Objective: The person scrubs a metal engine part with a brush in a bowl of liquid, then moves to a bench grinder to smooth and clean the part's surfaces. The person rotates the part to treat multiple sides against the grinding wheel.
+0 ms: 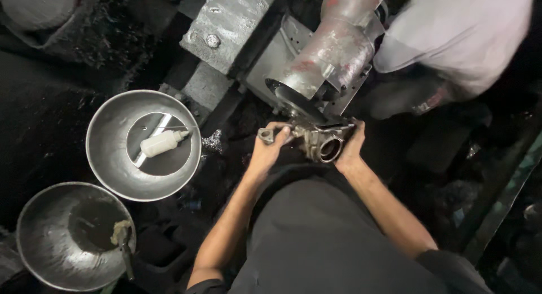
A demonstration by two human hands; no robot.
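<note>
we see our left hand [270, 148] closed around one end of a grimy metal casting [313, 138], fingers curled over a small lug with a hole in it. our right hand [353, 145] grips the other end, fingers wrapped over the top edge — both hands are clamped on the same part, set apart at its two sides. the casting sits between them just above our lap, its round open bore facing up toward us.

right behind the casting is a dark grinding disc [298, 102], its edge touching or just beside the top of the part; we cannot tell which. the disc sits under a dull metal guard [333, 54] smeared with red, mounted on a grey machine block [226, 23].

to our left a metal bowl [110, 153] holds a small white squeeze bottle [162, 142] lying on its side, along with a flat metal strip. nearer to us, lower left, a second bowl [45, 237] holds a brush [123, 240] with paste clotted on its head.

at the upper right another person in a pale shirt [457, 28] is crouched beside the machine — well apart from our hands.
</note>
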